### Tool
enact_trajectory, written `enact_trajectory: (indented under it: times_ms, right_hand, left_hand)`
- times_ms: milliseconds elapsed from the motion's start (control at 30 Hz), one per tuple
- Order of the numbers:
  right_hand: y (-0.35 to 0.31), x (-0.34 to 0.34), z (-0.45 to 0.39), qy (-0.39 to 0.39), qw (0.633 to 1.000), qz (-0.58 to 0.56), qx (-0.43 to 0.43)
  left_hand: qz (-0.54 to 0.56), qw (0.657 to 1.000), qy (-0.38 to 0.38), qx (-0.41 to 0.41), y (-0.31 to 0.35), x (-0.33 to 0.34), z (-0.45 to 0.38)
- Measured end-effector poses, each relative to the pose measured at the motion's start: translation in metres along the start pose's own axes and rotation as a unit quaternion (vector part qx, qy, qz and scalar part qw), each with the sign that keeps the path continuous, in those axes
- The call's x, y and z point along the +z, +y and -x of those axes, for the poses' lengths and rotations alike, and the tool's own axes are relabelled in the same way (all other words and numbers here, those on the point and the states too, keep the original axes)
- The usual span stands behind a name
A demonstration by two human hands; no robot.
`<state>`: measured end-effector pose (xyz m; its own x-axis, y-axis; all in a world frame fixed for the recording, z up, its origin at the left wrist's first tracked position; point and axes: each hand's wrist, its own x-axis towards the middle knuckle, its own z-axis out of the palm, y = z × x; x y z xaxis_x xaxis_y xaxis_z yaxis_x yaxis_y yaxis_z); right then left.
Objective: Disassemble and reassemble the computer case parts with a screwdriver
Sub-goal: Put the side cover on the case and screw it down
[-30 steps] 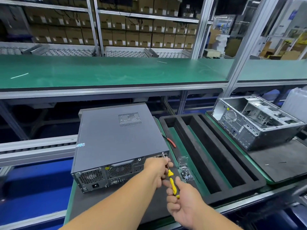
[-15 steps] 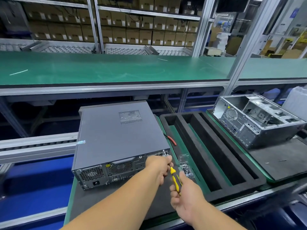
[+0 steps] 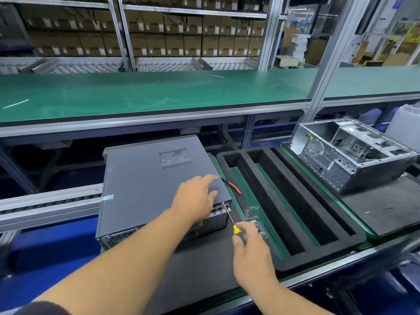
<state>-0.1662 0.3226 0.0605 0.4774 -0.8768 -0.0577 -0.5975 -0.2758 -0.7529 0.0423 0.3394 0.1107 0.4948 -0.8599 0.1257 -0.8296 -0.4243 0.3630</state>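
A dark grey computer case [image 3: 145, 178] lies on its side on the bench, rear panel facing me. My left hand [image 3: 196, 197] rests flat on its top panel near the right rear corner, fingers spread. My right hand [image 3: 250, 248] grips the yellow-and-black handle of a screwdriver [image 3: 229, 218]. The screwdriver's metal tip touches the upper right corner of the case's rear panel. A small clear plastic box of screws [image 3: 254, 218] lies just right of the case, partly behind my right hand.
A black foam tray [image 3: 293, 201] with long slots lies to the right. Red-handled pliers [image 3: 233, 186] lie between case and tray. An open bare metal case [image 3: 354, 153] stands at far right. A green shelf [image 3: 159, 94] runs above the bench.
My left hand has left the screwdriver shaft at the rear corner and moved up onto the case's top panel. My right hand still holds the screwdriver at the same corner.
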Motion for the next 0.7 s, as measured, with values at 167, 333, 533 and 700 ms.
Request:
enact_trajectory:
  times_ms: [167, 333, 533, 700]
  right_hand:
    - [0.01, 0.005, -0.008, -0.099, 0.951, -0.265, 0.124]
    - [0.008, -0.004, -0.018, -0.05, 0.973, -0.199, 0.102]
    - [0.007, -0.005, -0.025, 0.024, 0.997, 0.043, -0.056]
    - [-0.002, 0.007, -0.012, 0.008, 0.996, 0.058, -0.064]
  left_hand:
    - [-0.089, 0.991, -0.061, 0.08, -0.024, 0.018, -0.013]
    - [-0.1, 0.988, -0.055, 0.102, -0.026, 0.02, -0.011]
    - [-0.129, 0.98, -0.073, 0.131, -0.022, 0.02, -0.006]
    - [-0.107, 0.984, -0.067, 0.125, -0.022, 0.02, -0.008]
